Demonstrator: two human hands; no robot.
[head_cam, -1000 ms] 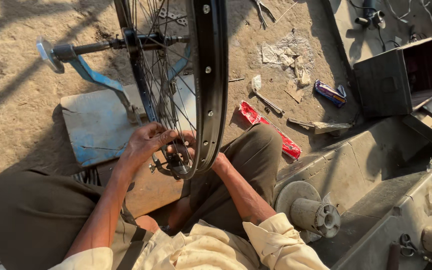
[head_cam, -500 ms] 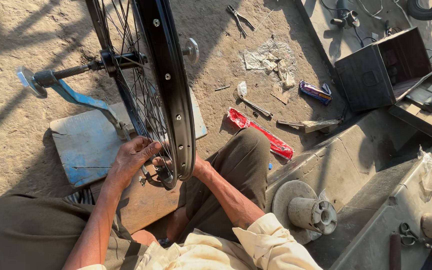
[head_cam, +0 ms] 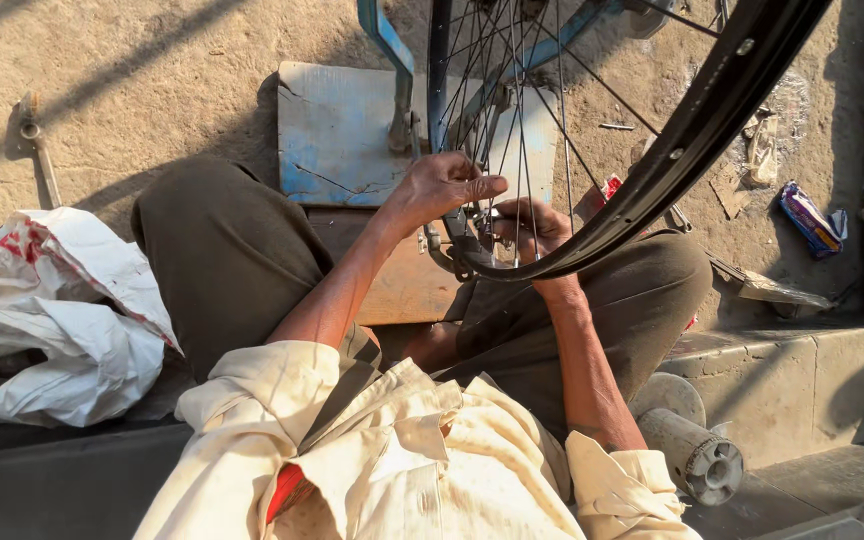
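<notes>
A black bicycle wheel rim [head_cam: 697,125] with thin metal spokes [head_cam: 522,110] stands upright in a blue stand [head_cam: 388,45] in front of my knees. My left hand [head_cam: 444,188] is closed over the lowest part of the rim from the left side. Behind the spokes, my right hand [head_cam: 535,225] has its fingers curled and pinched on a spoke where it meets the rim. Whether it also holds a small tool is hidden. Both hands are close together above my lap.
The stand sits on a worn blue board [head_cam: 337,130] over a wooden plank [head_cam: 402,280] on sandy ground. A crumpled white bag [head_cam: 72,310] lies at my left. At my right are a metal cylinder [head_cam: 697,455], a concrete step [head_cam: 802,380] and a coloured wrapper [head_cam: 812,220].
The view has swung left and closer, so the wheel now sits further right and the white bag has come into view. Both hands stay at the bottom of the rim.
</notes>
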